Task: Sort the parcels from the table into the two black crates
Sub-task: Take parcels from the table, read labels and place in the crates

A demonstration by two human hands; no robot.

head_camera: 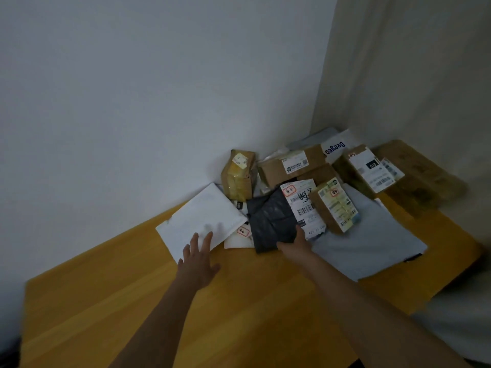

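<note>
A heap of parcels lies in the far corner of the yellow wooden table [239, 301]. My right hand [295, 245] grips the near edge of a dark grey plastic mailer [271, 221] with a white shipping label, thumb on top. My left hand [199, 261] has its fingers spread, fingertips over the near edge of a flat white envelope [199, 221]. Behind them stand several brown cardboard boxes, such as a taped one [237, 176] and a labelled one [334, 205]. A pale grey bag [372, 243] lies to the right. No black crate is in view.
The table stands in a room corner, with a white wall [159, 88] behind and a pale curtain [411, 75] at the right. More boxes [369, 171] and a large brown carton [419, 171] crowd the table's back right. Bare yellow tabletop stretches in front of the heap.
</note>
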